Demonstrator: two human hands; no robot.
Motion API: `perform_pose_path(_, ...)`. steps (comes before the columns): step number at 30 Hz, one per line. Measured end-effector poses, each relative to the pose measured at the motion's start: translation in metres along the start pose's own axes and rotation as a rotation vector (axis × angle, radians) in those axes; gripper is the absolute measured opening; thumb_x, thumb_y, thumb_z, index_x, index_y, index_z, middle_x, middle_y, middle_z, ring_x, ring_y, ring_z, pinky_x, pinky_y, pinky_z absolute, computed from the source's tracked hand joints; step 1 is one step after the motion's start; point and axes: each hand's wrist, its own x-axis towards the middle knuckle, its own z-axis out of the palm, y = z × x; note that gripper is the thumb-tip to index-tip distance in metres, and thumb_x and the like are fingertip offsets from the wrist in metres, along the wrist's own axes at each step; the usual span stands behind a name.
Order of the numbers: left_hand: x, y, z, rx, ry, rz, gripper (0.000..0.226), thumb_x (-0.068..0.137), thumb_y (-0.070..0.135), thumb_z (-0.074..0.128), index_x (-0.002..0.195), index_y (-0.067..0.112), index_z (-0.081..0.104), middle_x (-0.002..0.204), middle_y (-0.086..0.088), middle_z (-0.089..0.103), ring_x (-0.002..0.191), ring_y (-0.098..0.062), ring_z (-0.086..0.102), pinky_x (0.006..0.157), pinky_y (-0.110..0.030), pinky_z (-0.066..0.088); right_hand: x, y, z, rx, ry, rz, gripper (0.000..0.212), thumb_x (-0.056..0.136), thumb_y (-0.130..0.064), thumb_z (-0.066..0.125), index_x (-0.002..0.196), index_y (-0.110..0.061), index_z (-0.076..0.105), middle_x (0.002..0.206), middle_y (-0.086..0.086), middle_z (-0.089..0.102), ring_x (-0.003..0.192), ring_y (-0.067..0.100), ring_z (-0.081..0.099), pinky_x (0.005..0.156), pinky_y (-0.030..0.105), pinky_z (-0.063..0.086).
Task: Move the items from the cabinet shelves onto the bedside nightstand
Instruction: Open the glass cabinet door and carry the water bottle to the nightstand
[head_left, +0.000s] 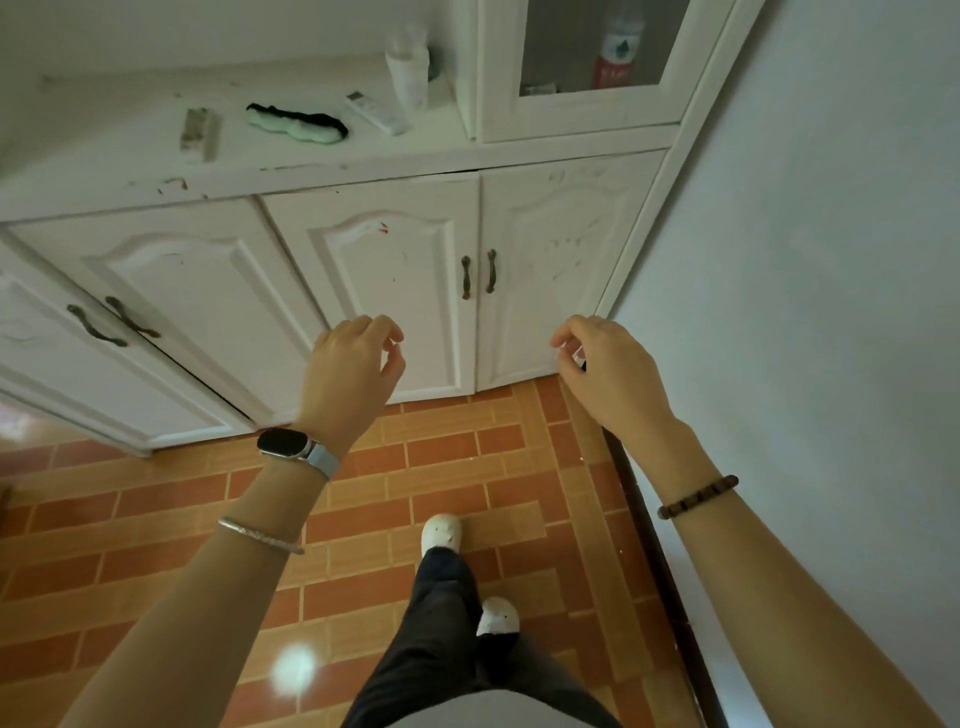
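Remote (376, 111) lies on cabinet ledge (311, 156), well beyond left hand (353, 364).

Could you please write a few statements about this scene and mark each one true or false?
1. The left hand and the right hand both hold nothing. True.
2. The floor is grey carpet. False: the floor is orange brick-pattern tile.
3. The white remote lies on the cabinet ledge. True.
4. The red-labelled bottle stands on the floor. False: the red-labelled bottle stands behind the glass door.
5. The watch is on the right wrist. False: the watch is on the left wrist.
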Motion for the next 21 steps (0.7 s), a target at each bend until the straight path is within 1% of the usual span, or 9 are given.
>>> perform_pose_path(2,0.023,-0.002,0.005,-0.008,0.005,0.031,0.013,0.089,0.013,0.053,0.096,0.012,0.063,0.082,-0.001,0.065,0.075,-0.021,0.060,0.079,-0.040,0.049,0.017,0.004,0.002,0.005,0.013,0.008,0.016,0.094,-0.019,0.052,0.107,-0.019,0.062,0.097,-0.005,0.064,0.087,0.010,0.055,0.072,0.026,0.049)
perform_pose_path(7,0.088,-0.013,0.018,-0.029,0.013,0.104,0.013,0.089,0.013,0.053,0.097,0.011,0.063,0.084,-0.003,0.065,0.077,-0.021,0.060,0.080,-0.041,0.049,0.070,0.010,0.005,-0.013,0.053,0.036,0.015,0.094,-0.019,0.052,0.106,-0.019,0.062,0.097,-0.004,0.065,0.090,0.011,0.056,0.070,0.023,0.044)
perform_pose_path(14,0.173,-0.036,0.041,-0.047,-0.022,0.189,0.014,0.089,0.014,0.053,0.097,0.011,0.064,0.084,-0.003,0.066,0.078,-0.022,0.061,0.080,-0.042,0.049,0.142,0.018,0.012,-0.031,0.071,0.111,0.016,0.094,-0.019,0.052,0.106,-0.019,0.062,0.097,-0.004,0.065,0.090,0.011,0.056,0.071,0.023,0.045)
perform_pose_path(18,0.207,-0.043,0.049,-0.048,-0.026,0.230,0.011,0.087,0.011,0.056,0.095,0.010,0.064,0.081,-0.004,0.065,0.074,-0.024,0.060,0.077,-0.040,0.047,0.170,0.021,0.016,-0.013,0.097,0.149,0.016,0.094,-0.019,0.052,0.106,-0.019,0.062,0.097,-0.004,0.065,0.090,0.012,0.058,0.073,0.030,0.052)
perform_pose_path(21,0.230,-0.045,0.053,-0.066,-0.042,0.247,0.011,0.087,0.011,0.056,0.095,0.010,0.064,0.080,-0.003,0.064,0.073,-0.023,0.059,0.076,-0.038,0.046,0.188,0.025,0.014,-0.006,0.113,0.166,0.015,0.094,-0.019,0.053,0.106,-0.019,0.062,0.096,-0.003,0.066,0.090,0.014,0.059,0.073,0.031,0.053)
